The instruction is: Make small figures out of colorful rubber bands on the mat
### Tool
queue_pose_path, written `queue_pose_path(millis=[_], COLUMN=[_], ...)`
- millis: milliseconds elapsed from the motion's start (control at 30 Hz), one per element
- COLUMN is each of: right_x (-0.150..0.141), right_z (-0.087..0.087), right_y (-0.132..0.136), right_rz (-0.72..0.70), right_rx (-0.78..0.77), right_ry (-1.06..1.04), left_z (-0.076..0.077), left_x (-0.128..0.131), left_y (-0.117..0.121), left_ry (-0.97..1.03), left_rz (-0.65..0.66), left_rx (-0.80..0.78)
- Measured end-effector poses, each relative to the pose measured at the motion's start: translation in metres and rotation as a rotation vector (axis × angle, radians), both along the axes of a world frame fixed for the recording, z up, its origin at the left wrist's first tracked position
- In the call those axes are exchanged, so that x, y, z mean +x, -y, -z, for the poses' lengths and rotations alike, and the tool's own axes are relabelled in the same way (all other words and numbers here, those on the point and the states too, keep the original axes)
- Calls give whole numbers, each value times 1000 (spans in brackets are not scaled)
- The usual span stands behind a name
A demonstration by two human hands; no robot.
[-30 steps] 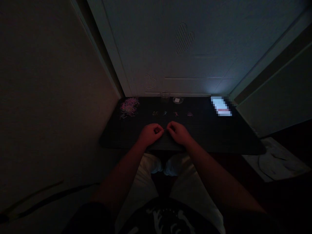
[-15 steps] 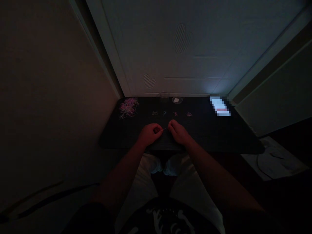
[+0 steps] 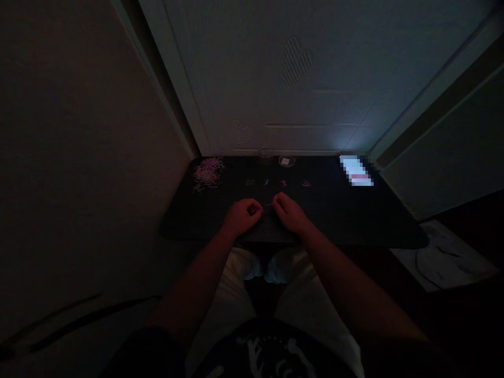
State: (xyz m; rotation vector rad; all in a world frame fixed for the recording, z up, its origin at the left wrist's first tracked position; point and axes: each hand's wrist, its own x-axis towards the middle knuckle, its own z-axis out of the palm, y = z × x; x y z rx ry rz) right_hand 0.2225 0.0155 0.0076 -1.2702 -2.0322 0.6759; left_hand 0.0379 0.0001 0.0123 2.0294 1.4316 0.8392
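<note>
Dim light leaves small things hard to make out. My right hand [image 3: 289,211] is closed in a pinch above the dark table, with a short, thin, pale piece [image 3: 268,205] sticking out leftward from its fingertips. Just left of that, my left hand [image 3: 244,214] has thumb and forefinger pressed together in a ring; whether anything is between them is hidden. Beyond the hands lies a row of small groups of thin pieces: a pale group [image 3: 250,182], a bluish group [image 3: 266,182], a reddish group [image 3: 284,184] and a pinkish group [image 3: 306,184].
A heap of thin pink and purple pieces [image 3: 208,172] covers the far left of the black table [image 3: 334,220]. At the back edge stand a clear container [image 3: 266,154] and a round clear dish [image 3: 286,161] with a white square. A lit phone [image 3: 356,170] lies far right, before a white panel.
The thin piece spanned the space between both hands' fingertips; now it shows at the right fingertips, with a small space to the left hand. Both hands have barely moved.
</note>
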Motion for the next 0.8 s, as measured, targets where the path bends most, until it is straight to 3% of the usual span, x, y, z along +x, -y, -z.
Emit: queue_pose_path(millis=[533, 667, 800], right_x=[-1, -2, -2], right_z=[3, 2, 3], right_y=[-1, -1, -2], right_rz=[-106, -47, 109], right_rx=[-47, -20, 33], right_ry=[71, 28, -74], left_z=[3, 2, 3], left_x=[-1, -1, -1], left_y=[-2, -2, -2], left_ry=[-9, -58, -40], left_rz=[15, 31, 9], left_rx=[11, -3, -17])
